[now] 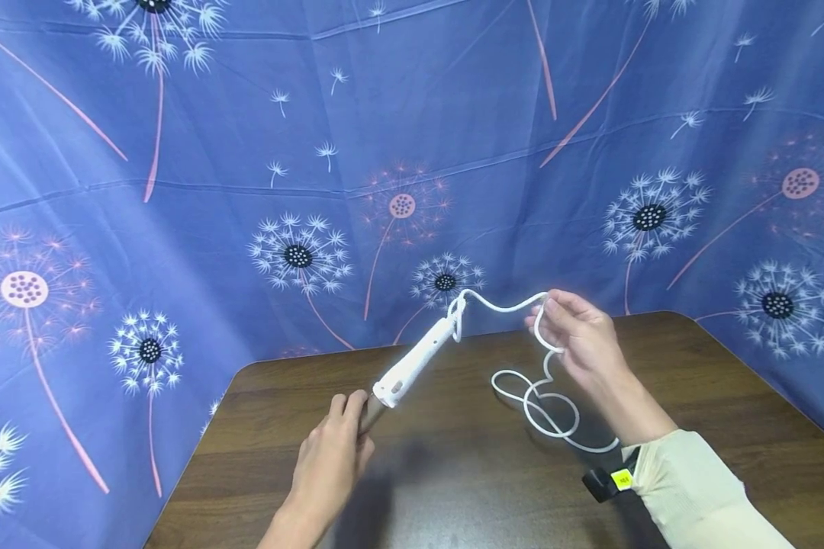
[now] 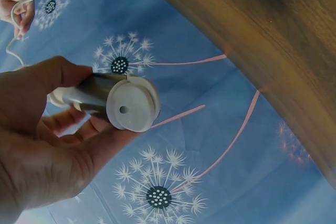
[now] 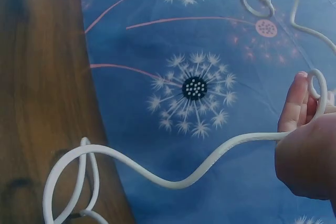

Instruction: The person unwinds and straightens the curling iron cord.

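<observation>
A white curling iron [image 1: 420, 358] with a grey-brown barrel is held up at a slant over the table. My left hand [image 1: 331, 457] grips it by the barrel, thumb and fingers wrapped around. In the left wrist view the round white end cap [image 2: 131, 106] with a small dark hole faces the camera. From the handle's far end a white cord [image 3: 176, 184] runs, looped near the handle, to my right hand [image 1: 587, 335]. That hand pinches the cord between thumb and fingers. The rest of the cord hangs from it in loose loops down to the tabletop.
A dark brown wooden table [image 1: 728, 412] with rounded far corners lies below. Behind it hangs a blue cloth [image 1: 522, 206] printed with dandelions. A black device with a yellow label [image 1: 600, 483] sits at the right wrist, by a pale sleeve [image 1: 700, 488].
</observation>
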Tool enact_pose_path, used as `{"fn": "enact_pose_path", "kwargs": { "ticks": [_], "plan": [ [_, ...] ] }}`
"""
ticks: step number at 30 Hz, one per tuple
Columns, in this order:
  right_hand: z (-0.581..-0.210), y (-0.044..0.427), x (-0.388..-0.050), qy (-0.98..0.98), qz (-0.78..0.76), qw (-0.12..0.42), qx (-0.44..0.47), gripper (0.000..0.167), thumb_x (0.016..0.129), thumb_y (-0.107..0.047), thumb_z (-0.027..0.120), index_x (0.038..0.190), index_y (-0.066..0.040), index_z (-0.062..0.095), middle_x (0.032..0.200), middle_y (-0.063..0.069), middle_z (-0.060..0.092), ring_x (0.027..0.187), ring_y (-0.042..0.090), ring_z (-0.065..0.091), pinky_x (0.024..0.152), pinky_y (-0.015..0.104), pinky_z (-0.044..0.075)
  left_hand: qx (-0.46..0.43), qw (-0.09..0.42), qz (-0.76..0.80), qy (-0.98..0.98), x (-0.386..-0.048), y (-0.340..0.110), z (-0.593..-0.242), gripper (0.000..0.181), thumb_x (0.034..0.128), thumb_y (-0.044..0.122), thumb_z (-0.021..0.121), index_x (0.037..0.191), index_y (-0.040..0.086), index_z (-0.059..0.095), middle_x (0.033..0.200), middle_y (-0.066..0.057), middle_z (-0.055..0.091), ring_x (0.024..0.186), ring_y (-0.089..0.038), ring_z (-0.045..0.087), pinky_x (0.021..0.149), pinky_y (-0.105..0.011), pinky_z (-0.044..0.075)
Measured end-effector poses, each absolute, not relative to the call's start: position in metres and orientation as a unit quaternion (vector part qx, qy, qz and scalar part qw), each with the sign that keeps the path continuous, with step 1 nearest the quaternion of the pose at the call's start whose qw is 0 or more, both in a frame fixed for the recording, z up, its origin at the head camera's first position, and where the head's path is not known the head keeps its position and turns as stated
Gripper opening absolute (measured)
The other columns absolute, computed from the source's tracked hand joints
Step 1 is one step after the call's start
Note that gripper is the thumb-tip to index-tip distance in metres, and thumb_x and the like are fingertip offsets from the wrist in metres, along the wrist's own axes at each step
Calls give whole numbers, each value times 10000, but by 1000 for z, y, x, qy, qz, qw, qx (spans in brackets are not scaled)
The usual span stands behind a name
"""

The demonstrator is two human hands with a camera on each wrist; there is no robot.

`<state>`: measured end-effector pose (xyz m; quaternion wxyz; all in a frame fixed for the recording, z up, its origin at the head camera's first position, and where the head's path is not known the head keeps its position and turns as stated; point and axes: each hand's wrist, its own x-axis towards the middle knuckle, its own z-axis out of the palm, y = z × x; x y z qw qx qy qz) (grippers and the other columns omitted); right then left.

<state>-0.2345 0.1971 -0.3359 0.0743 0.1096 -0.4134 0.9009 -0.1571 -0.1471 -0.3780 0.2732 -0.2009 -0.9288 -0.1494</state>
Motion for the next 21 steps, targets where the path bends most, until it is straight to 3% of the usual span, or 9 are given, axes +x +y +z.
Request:
{"fn": "enact_pose_path", "kwargs": {
  "ticks": [9,15,21],
  "plan": [
    [-354,203,-240,-468,879,48,76,201,938,20,546,897,-91,709,787,75,698,737,198,714,722,269,566,-172,284,-220,-917,-159,-146,-377,536,731,-7,774,1199,82,530,973,-50,572,700,-165,641,549,-239,507],
    [-360,206,-248,-471,879,23,66,244,952,23,516,887,-97,719,786,77,692,730,187,707,727,262,565,-239,288,-246,-894,-161,-151,-379,567,694,-48,785,1188,86,539,986,-9,566,739,-113,630,614,-200,528],
    [-355,212,-252,-460,886,27,54,243,945,18,531,854,-99,724,799,41,701,736,151,699,704,234,560,-310,285,-211,-882,-162,-162,-377,573,654,-35,792,1164,104,570,920,63,523,672,-27,515,551,-171,467]
  ]
}}
